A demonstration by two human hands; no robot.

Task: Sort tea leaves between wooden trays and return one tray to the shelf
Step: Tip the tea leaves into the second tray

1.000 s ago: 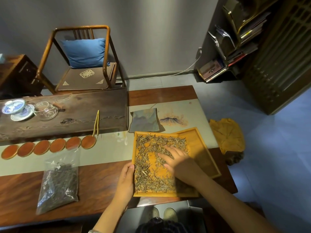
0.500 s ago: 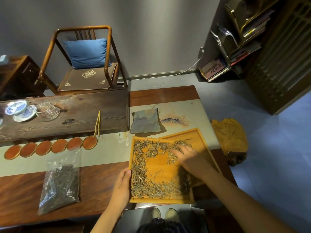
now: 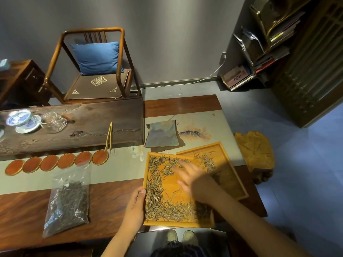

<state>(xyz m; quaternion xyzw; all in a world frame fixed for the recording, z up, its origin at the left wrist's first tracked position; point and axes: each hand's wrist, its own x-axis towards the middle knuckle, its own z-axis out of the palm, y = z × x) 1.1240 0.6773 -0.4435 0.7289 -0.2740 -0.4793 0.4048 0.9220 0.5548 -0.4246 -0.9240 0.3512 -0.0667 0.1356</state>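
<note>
Our left hand grips the near tray's left rim, thumb on top. Our right hand hovers blurred over the leaves, fingers spread, reaching left.

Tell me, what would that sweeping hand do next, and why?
Probably another sweep toward the far tray: the right hand hovers open over the near tray, leaves line its left and bottom edges, and the left hand steadies it.

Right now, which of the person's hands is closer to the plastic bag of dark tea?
The left hand. It grips the near tray's left edge, just right of the bag. The right hand hovers, blurred, over that tray's tea leaves, farther right.
</note>
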